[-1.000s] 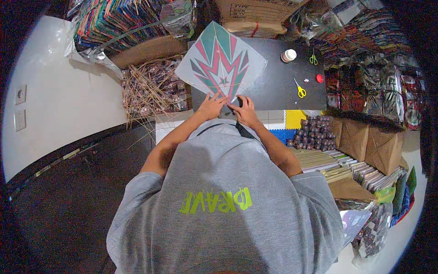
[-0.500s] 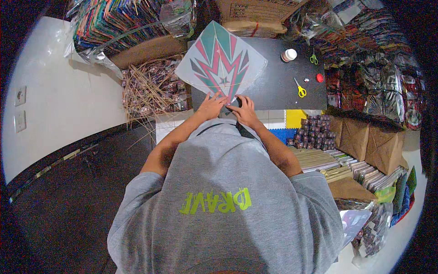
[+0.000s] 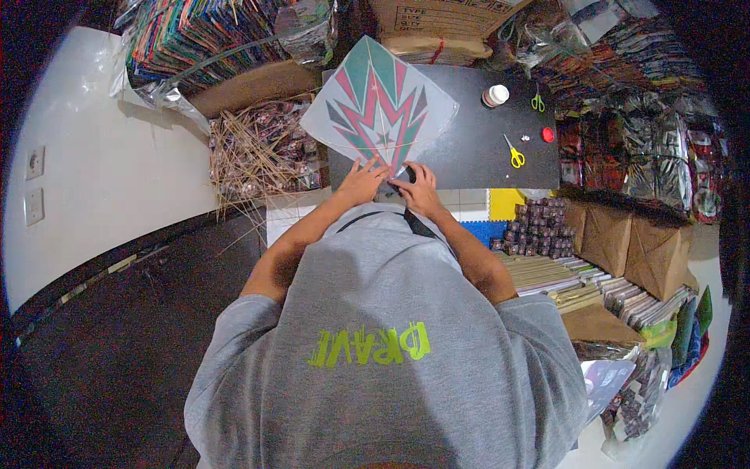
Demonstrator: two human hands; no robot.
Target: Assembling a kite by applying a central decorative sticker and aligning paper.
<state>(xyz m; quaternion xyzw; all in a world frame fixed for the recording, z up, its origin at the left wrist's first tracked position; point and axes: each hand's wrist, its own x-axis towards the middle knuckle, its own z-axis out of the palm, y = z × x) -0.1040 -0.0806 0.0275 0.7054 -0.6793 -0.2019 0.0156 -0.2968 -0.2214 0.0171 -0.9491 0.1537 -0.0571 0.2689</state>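
1. Still, across the black table (image 3: 469, 160) nothing visibly shifts over the last second
2. The diamond kite (image 3: 380, 109) lies unmoved on its left half, bottom tip (image 3: 393, 169) between the hands
3. Left hand (image 3: 362, 184) and right hand (image 3: 420, 187), half curled, stay there; whether either pinches it, I cannot tell
4. That tip barely moves, so the work seems concentrated there

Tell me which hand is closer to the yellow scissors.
Right. The right hand, at the lower tip of the kite, is left of the yellow scissors and lower in view; the left hand is farther left.
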